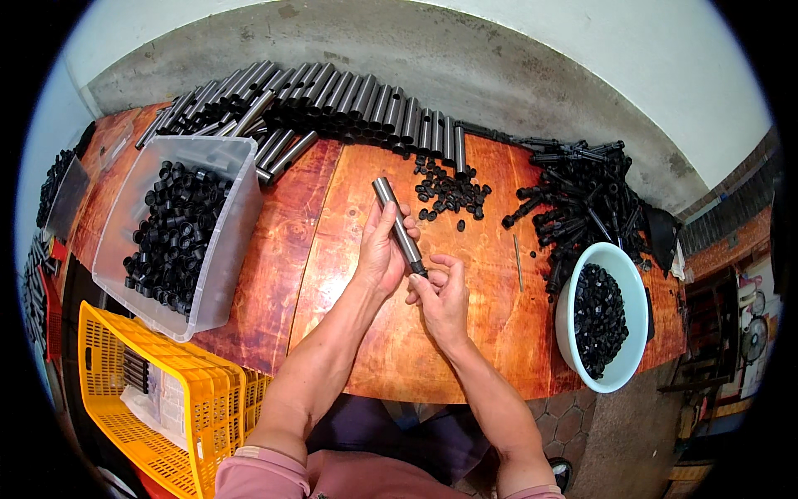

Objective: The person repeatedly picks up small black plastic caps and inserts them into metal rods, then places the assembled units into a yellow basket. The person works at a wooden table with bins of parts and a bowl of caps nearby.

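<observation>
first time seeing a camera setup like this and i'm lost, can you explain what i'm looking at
There is no machine here: the grips are a person's two bare hands. The single picture comes from a wide fisheye camera worn on the head, looking down, so straight edges bend.

The left grip holds a metal tube at a slant, while the right grip pinches its dark lower end.

On the wooden table are stacked metal tubes, scattered black pieces, a heap of black rod-like parts, and a translucent bin and pale blue bowl, both holding small black parts.
</observation>
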### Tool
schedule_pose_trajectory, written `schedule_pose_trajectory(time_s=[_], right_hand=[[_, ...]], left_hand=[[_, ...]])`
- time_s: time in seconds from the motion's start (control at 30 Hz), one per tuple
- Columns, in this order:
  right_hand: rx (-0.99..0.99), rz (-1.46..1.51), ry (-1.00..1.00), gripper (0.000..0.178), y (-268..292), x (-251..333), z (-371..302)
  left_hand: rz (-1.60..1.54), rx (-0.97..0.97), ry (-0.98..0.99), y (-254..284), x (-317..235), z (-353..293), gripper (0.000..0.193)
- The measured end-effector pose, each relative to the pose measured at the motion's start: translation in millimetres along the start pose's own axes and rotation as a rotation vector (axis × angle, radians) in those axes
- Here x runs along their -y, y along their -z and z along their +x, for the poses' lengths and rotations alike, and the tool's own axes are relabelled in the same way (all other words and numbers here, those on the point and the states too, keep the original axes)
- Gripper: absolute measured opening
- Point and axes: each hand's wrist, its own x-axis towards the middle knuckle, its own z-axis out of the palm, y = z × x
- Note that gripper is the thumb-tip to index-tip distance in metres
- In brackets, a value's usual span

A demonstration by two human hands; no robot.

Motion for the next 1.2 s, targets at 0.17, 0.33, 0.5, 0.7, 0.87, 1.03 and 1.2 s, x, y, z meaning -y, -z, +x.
schedule_pose_trajectory(time_s=[0.17,0.33,0.5,0.7,0.87,1.03,1.2], right_hand=[[0.008,0.015,-0.003,0.040,0.5,-3.1,1.4],[-0.003,0.020,0.043,0.036,0.2,-5.0,2.9],[-0.012,0.072,0.033,0.024,1.1,-2.8,3.3],[-0.061,0.111,0.045,0.021,-1.8,-6.7,3.5],[-0.110,0.100,0.034,0.018,-2.6,-6.3,1.9],[-0.107,0.099,0.028,0.017,-0.8,-9.1,0.9],[-0.089,0.077,0.037,0.016,0.8,-7.6,-0.6]], left_hand=[[0.012,0.017,0.003,0.5,2.5,-1.2,0.033],[-0.011,-0.011,-0.012,-1.0,-1.1,0.7,0.032],[-0.022,-0.063,-0.060,3.4,-1.7,4.9,0.031],[-0.026,-0.062,-0.055,5.5,0.9,6.2,0.033],[-0.041,-0.061,-0.039,4.3,5.4,4.5,0.035],[-0.042,-0.045,-0.037,2.8,7.7,2.9,0.036],[-0.007,-0.029,-0.030,-1.1,10.3,-2.6,0.035]])
